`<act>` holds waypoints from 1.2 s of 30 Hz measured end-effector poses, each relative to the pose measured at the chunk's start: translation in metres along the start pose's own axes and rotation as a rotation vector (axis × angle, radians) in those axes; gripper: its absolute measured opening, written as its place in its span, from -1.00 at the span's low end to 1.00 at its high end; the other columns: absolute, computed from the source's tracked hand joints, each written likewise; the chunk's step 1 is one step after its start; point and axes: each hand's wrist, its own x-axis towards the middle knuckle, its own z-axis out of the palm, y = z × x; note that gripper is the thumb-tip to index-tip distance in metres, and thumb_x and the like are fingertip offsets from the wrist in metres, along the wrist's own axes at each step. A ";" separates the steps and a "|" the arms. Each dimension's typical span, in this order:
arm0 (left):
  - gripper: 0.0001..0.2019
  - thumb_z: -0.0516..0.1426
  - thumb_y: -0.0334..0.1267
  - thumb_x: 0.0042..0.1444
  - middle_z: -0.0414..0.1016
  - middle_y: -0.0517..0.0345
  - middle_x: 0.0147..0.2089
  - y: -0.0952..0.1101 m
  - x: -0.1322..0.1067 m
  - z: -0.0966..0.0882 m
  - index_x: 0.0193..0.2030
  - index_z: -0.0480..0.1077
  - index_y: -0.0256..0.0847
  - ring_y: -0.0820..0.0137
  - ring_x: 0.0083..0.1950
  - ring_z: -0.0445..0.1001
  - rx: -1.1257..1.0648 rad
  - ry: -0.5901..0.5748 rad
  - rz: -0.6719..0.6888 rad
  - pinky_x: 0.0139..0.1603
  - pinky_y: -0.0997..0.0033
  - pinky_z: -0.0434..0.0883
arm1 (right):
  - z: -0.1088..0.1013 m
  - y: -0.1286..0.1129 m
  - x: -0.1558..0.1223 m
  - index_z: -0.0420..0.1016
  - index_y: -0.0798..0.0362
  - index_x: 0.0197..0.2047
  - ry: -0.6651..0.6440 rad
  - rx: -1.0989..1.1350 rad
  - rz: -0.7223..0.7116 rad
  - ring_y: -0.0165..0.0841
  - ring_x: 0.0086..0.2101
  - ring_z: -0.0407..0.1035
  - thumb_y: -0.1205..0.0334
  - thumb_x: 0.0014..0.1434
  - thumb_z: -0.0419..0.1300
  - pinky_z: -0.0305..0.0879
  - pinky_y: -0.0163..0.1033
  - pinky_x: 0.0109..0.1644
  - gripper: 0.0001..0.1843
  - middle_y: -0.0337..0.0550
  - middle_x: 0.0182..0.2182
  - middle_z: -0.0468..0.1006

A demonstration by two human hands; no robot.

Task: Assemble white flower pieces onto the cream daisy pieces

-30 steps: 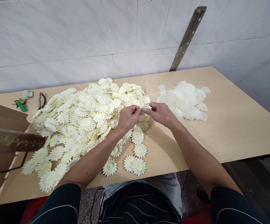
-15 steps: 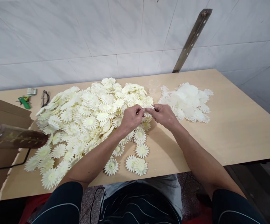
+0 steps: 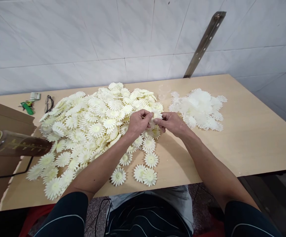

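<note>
the flowers [image 3: 96, 129] look matt and cloth-like, the table [image 3: 246, 138] smooth wood, the wall tiles [image 3: 103, 33] faintly glossy.

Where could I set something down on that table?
Largest patch: the right end of the table, beyond the white flower pile. Smaller: between the right forearm and the loose cream flowers. The left is crowded by the cream heap.

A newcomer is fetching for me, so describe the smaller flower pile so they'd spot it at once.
Start at the wooden table with a slanted metal bar against the wall behind. There, near the bar's foot and just beyond the person's right hand, lies the smaller flower pile. Its flowers look plain white, while the much larger heap to its left is pale yellow.
</note>
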 end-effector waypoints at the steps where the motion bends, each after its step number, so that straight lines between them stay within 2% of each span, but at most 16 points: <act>1: -0.65 0.45 0.02 0.16 0.45 0.29 -0.60 -0.001 0.000 0.000 -0.38 0.53 -0.18 0.46 -0.60 0.47 0.002 0.010 0.004 -0.57 0.51 0.33 | -0.002 -0.001 0.000 0.47 -0.02 -0.50 -0.004 -0.003 -0.011 -0.39 -0.59 0.33 -0.46 -0.03 0.57 0.30 -0.22 -0.48 -0.31 -0.27 -0.63 0.45; 4: -0.66 0.43 0.03 0.18 0.44 0.29 -0.60 -0.002 -0.001 0.000 -0.37 0.54 -0.18 0.48 -0.62 0.43 -0.007 0.035 0.014 -0.58 0.50 0.31 | -0.007 -0.002 -0.002 0.46 -0.01 -0.52 0.010 -0.025 -0.024 -0.40 -0.59 0.34 -0.37 0.00 0.60 0.29 -0.23 -0.47 -0.36 -0.27 -0.65 0.46; 8: -0.65 0.42 0.04 0.20 0.40 0.31 -0.63 -0.002 -0.001 0.001 -0.38 0.52 -0.18 0.48 -0.64 0.40 -0.015 0.073 0.025 -0.58 0.50 0.30 | -0.012 -0.002 -0.003 0.54 0.01 -0.47 0.006 -0.019 -0.012 -0.42 -0.61 0.31 -0.32 0.04 0.59 0.28 -0.24 -0.50 -0.42 -0.27 -0.64 0.48; 11: -0.64 0.41 0.01 0.21 0.35 0.33 -0.65 0.002 -0.001 0.001 -0.40 0.47 -0.17 0.50 -0.65 0.36 -0.066 0.092 0.011 -0.59 0.51 0.26 | -0.012 0.000 -0.003 0.59 0.02 -0.40 0.012 -0.003 -0.024 -0.42 -0.56 0.34 -0.23 0.08 0.60 0.34 -0.26 -0.50 -0.49 -0.26 -0.58 0.50; 12: -0.64 0.42 0.00 0.22 0.33 0.34 -0.65 0.004 -0.001 0.001 -0.40 0.45 -0.16 0.51 -0.65 0.34 -0.102 0.088 -0.007 -0.60 0.51 0.24 | -0.011 0.001 -0.003 0.62 0.02 -0.33 0.021 0.028 -0.036 -0.40 -0.51 0.39 -0.18 0.06 0.62 0.39 -0.26 -0.49 -0.52 -0.21 -0.49 0.57; 14: -0.61 0.44 -0.01 0.21 0.32 0.36 -0.63 0.009 -0.002 0.000 -0.41 0.41 -0.16 0.53 -0.66 0.32 -0.184 0.062 -0.067 -0.62 0.52 0.21 | -0.009 0.002 -0.002 0.67 0.01 -0.13 0.022 0.140 -0.063 -0.32 -0.35 0.51 -0.09 0.00 0.67 0.51 -0.23 -0.44 -0.49 -0.05 -0.18 0.69; 16: -0.59 0.47 0.00 0.17 0.33 0.35 -0.60 0.013 -0.002 -0.001 -0.42 0.40 -0.17 0.55 -0.66 0.30 -0.240 0.027 -0.128 -0.62 0.52 0.19 | -0.007 0.003 -0.002 0.66 0.00 0.06 -0.006 0.271 -0.080 -0.23 -0.18 0.58 -0.03 -0.03 0.69 0.62 -0.17 -0.37 -0.35 0.08 0.12 0.65; 17: -0.58 0.48 0.00 0.15 0.33 0.35 -0.59 0.014 -0.002 -0.001 -0.42 0.40 -0.17 0.56 -0.66 0.29 -0.248 0.012 -0.148 -0.62 0.51 0.18 | -0.006 0.004 -0.001 0.64 -0.01 0.13 -0.028 0.322 -0.080 -0.21 -0.13 0.58 -0.02 -0.02 0.68 0.64 -0.15 -0.34 -0.31 0.10 0.19 0.62; 19: -0.57 0.49 0.02 0.14 0.33 0.34 -0.59 0.015 -0.002 -0.001 -0.42 0.41 -0.18 0.55 -0.65 0.29 -0.234 -0.012 -0.160 -0.61 0.51 0.19 | -0.004 0.006 0.000 0.62 0.01 0.15 -0.058 0.376 -0.078 -0.22 -0.14 0.57 -0.01 0.00 0.67 0.64 -0.14 -0.30 -0.30 0.08 0.13 0.63; 24: -0.56 0.47 0.07 0.14 0.40 0.30 -0.55 0.011 -0.001 0.000 -0.41 0.45 -0.19 0.55 -0.64 0.30 -0.174 -0.012 -0.112 -0.60 0.49 0.20 | -0.003 0.003 0.002 0.67 0.03 -0.08 -0.061 0.396 -0.055 -0.33 -0.27 0.47 -0.07 -0.06 0.69 0.53 -0.23 -0.34 -0.43 -0.14 -0.23 0.63; 28: -0.58 0.47 0.04 0.16 0.36 0.32 -0.57 0.010 0.000 -0.001 -0.40 0.43 -0.18 0.55 -0.65 0.30 -0.186 -0.009 -0.116 -0.61 0.50 0.17 | -0.007 -0.006 -0.001 0.67 0.01 -0.05 -0.019 0.534 0.063 -0.33 -0.29 0.48 0.01 -0.16 0.71 0.44 -0.26 -0.37 -0.37 -0.20 -0.28 0.61; 31: -0.56 0.47 0.05 0.15 0.29 0.35 -0.62 0.010 0.000 -0.001 -0.42 0.39 -0.15 0.54 -0.65 0.29 -0.183 -0.032 -0.118 -0.60 0.51 0.17 | -0.010 -0.010 -0.002 0.66 -0.01 -0.04 0.017 0.612 0.120 -0.32 -0.28 0.50 -0.03 -0.16 0.69 0.36 -0.28 -0.40 -0.35 -0.21 -0.29 0.60; 33: -0.54 0.47 0.07 0.14 0.30 0.33 -0.62 0.010 -0.001 -0.001 -0.44 0.37 -0.15 0.54 -0.64 0.31 -0.174 -0.060 -0.117 -0.58 0.51 0.18 | -0.010 -0.011 -0.001 0.64 -0.02 -0.09 0.061 0.605 0.127 -0.38 -0.36 0.42 -0.10 -0.19 0.71 0.25 -0.30 -0.45 -0.34 -0.26 -0.35 0.55; 36: -0.54 0.47 0.07 0.13 0.33 0.31 -0.62 0.009 -0.002 0.000 -0.44 0.38 -0.16 0.54 -0.62 0.33 -0.165 -0.083 -0.117 -0.56 0.52 0.20 | -0.009 -0.009 0.001 0.60 -0.01 -0.15 0.124 0.556 0.089 -0.48 -0.50 0.19 -0.14 -0.29 0.75 0.03 -0.31 -0.50 -0.28 -0.36 -0.46 0.43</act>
